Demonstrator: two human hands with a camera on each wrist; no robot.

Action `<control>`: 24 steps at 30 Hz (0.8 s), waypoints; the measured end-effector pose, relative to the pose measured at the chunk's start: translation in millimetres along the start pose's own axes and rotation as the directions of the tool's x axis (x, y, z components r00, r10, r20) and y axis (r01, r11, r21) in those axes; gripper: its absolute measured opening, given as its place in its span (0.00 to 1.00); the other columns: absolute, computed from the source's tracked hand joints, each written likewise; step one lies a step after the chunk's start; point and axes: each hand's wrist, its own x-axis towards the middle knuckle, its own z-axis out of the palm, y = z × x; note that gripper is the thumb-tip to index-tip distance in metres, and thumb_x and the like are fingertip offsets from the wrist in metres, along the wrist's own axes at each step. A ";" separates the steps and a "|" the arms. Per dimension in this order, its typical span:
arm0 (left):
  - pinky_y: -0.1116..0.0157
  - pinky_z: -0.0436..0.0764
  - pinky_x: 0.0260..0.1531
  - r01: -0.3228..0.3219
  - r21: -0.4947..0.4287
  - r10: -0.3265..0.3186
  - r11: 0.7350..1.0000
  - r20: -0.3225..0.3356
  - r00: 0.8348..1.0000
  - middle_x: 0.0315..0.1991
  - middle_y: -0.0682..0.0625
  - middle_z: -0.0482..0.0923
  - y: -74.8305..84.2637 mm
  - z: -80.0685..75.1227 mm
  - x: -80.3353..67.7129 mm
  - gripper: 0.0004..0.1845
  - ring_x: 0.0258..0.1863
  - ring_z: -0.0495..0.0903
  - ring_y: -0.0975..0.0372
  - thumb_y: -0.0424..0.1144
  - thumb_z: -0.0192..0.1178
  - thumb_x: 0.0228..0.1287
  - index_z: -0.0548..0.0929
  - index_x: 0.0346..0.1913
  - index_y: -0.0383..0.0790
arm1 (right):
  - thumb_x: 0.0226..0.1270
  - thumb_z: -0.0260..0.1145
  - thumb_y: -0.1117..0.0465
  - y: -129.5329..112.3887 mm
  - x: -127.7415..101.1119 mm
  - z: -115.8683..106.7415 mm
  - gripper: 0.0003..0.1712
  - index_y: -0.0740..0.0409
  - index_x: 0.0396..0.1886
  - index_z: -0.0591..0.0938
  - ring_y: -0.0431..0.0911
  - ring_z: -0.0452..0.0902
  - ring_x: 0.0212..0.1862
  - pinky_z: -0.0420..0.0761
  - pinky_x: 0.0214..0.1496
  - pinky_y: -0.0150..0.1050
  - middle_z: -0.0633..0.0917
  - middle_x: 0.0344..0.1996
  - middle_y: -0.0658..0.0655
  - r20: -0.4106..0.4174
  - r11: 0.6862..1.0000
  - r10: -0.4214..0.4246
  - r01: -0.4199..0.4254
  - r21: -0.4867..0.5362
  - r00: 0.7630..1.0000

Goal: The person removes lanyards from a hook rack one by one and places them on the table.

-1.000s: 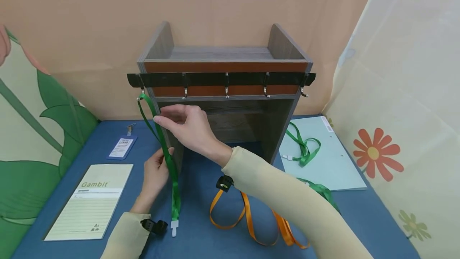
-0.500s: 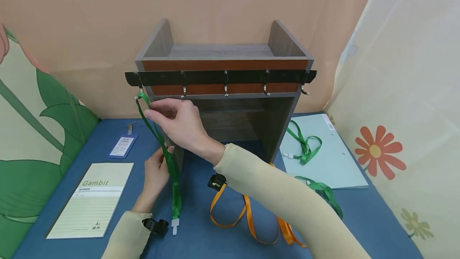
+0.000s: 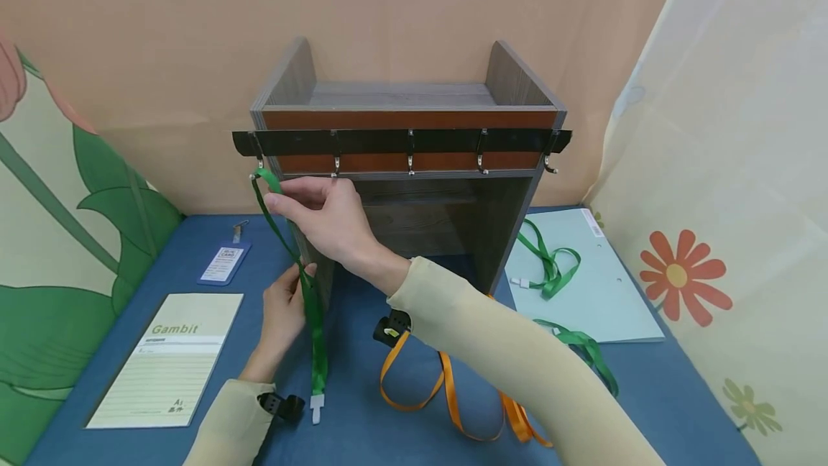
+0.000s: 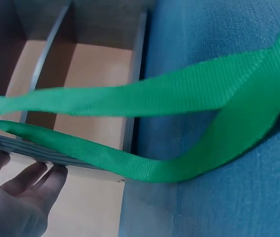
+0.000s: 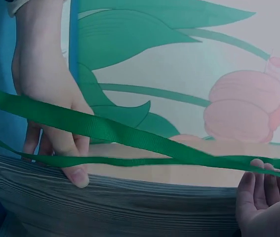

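Note:
A green lanyard (image 3: 313, 308) hangs by its loop from the leftmost hook (image 3: 261, 162) of the black hook rail (image 3: 373, 141). Its white plastic clip (image 3: 316, 408) dangles at the bottom. My right hand (image 3: 330, 221) pinches the strap just under the hook, thumb and fingertips on it in the right wrist view. Lower down, my left hand (image 3: 282, 311) holds the front edge of the left side panel (image 5: 144, 207) of the grey wooden shelf unit, thumb on the inner side, fingers behind. The lanyard's two strands (image 4: 179, 94) cross close in front of that hand.
To the left lie a notepad (image 3: 167, 365) and a blue card holder (image 3: 223, 265). An orange lanyard (image 3: 453, 394) lies under my right forearm. On the right, a green lanyard (image 3: 550, 268) rests on a pale board (image 3: 608, 293), and another (image 3: 585, 351) lies across its near edge.
My right hand has moved slightly up and left to the lanyard's upper part, drawing the strands closer together. The left hand stays at the side panel.

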 end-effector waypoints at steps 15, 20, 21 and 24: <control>0.51 0.76 0.40 0.095 0.013 -0.095 0.995 0.037 0.995 0.55 0.44 0.77 -3.7 -4.9 1.8 0.22 0.46 0.80 0.50 0.50 0.52 0.72 0.79 0.58 0.39 | 0.64 0.66 0.68 -33.7 -19.8 -26.3 0.13 0.68 0.47 0.83 0.39 0.83 0.38 0.78 0.44 0.36 0.86 0.36 0.58 0.084 0.990 -0.139 0.139 0.014 0.987; 0.68 0.76 0.39 0.104 -0.061 -0.099 0.993 0.080 0.992 0.54 0.44 0.77 -3.4 -8.4 4.1 0.21 0.46 0.80 0.58 0.47 0.54 0.72 0.78 0.60 0.39 | 0.62 0.68 0.68 -45.6 -22.0 -39.5 0.13 0.68 0.47 0.84 0.40 0.82 0.37 0.79 0.41 0.36 0.86 0.36 0.57 0.085 0.970 -0.231 0.236 -0.058 0.969; 0.72 0.76 0.38 0.111 -0.090 -0.103 0.990 0.095 0.990 0.54 0.42 0.77 2.0 -10.5 4.6 0.20 0.45 0.80 0.62 0.44 0.54 0.72 0.77 0.61 0.37 | 0.62 0.68 0.68 -48.5 -21.5 -42.7 0.13 0.68 0.46 0.84 0.40 0.82 0.37 0.79 0.41 0.35 0.86 0.36 0.57 0.089 0.963 -0.251 0.258 -0.073 0.964; 0.77 0.74 0.37 0.137 -0.172 -0.115 0.976 0.132 0.985 0.54 0.38 0.75 18.3 -16.5 5.5 0.19 0.43 0.78 0.72 0.38 0.54 0.72 0.74 0.61 0.32 | 0.62 0.68 0.69 -57.9 -18.8 -53.1 0.12 0.68 0.45 0.84 0.40 0.83 0.37 0.79 0.41 0.35 0.86 0.36 0.57 0.089 0.950 -0.287 0.295 -0.104 0.954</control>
